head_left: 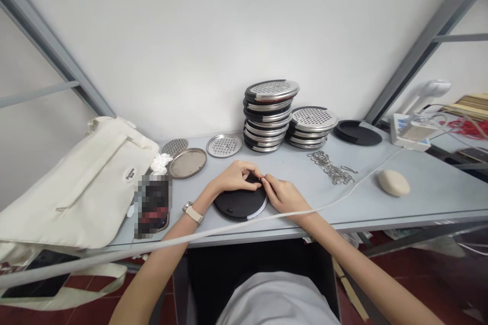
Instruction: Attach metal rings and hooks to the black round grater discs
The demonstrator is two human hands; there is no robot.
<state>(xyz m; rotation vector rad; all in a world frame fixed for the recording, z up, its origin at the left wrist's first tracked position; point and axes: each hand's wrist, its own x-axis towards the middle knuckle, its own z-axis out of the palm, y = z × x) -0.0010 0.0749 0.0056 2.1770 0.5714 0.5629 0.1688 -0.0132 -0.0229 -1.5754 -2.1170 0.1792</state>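
A round black disc with a strip of silver rim along its right side lies near the table's front edge. My left hand curves over its far part, thumb and fingers closed around the upper right edge. At that same edge my right hand pinches with thumb and forefinger; whatever is between those fingertips is too small to make out. Both hands' fingertips nearly meet there. Beyond them stand a tall stack of round metal graters in black holders and a shorter stack of graters.
Loose metal grater discs and a plain metal disc lie behind my left hand. To the right are wire hooks, a black holder and a beige mouse. A white cable crosses in front; a bag lies left.
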